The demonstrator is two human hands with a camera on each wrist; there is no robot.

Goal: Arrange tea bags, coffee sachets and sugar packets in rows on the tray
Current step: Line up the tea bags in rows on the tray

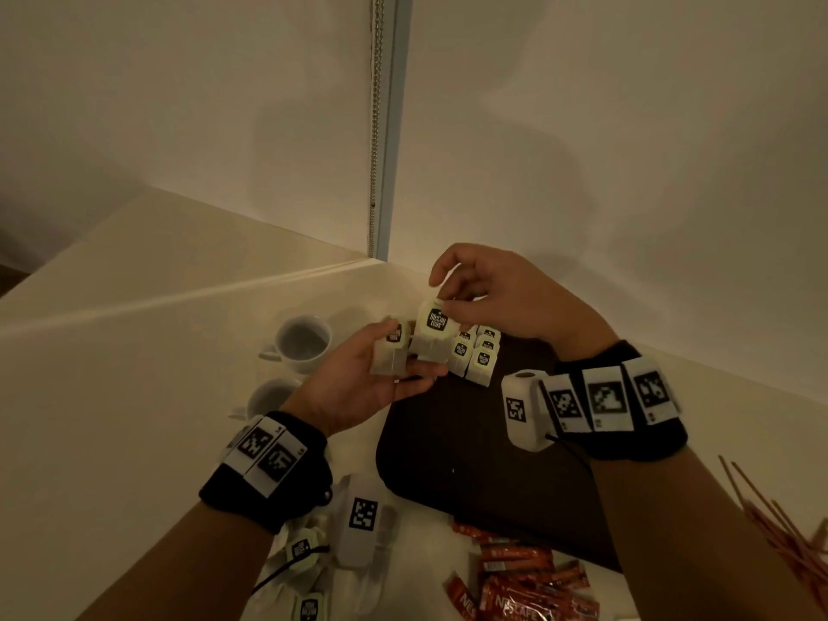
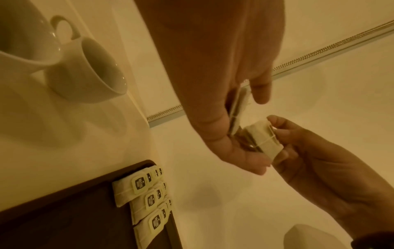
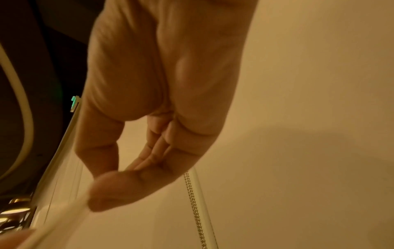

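Observation:
My left hand (image 1: pixel 403 358) lies palm up above the far left corner of the dark brown tray (image 1: pixel 470 463) and holds a small stack of tea bags (image 1: pixel 390 351) under its thumb. In the left wrist view that stack (image 2: pixel 236 109) shows edge-on between thumb and fingers. My right hand (image 1: pixel 441 295) pinches one pale tea bag (image 1: pixel 433 329) by its top, just over the left fingers; the same tea bag (image 2: pixel 264 139) appears in the left wrist view. Several tea bags (image 1: pixel 477 356) lie in overlapping rows at the tray's far end.
Two white cups (image 1: pixel 302 342) stand left of the tray on the pale counter. Loose tea bags (image 1: pixel 304 558) lie near my left forearm. Red coffee sachets (image 1: pixel 528 589) are heaped at the tray's near edge. Thin red sticks (image 1: pixel 784 522) lie at the right. Walls close behind.

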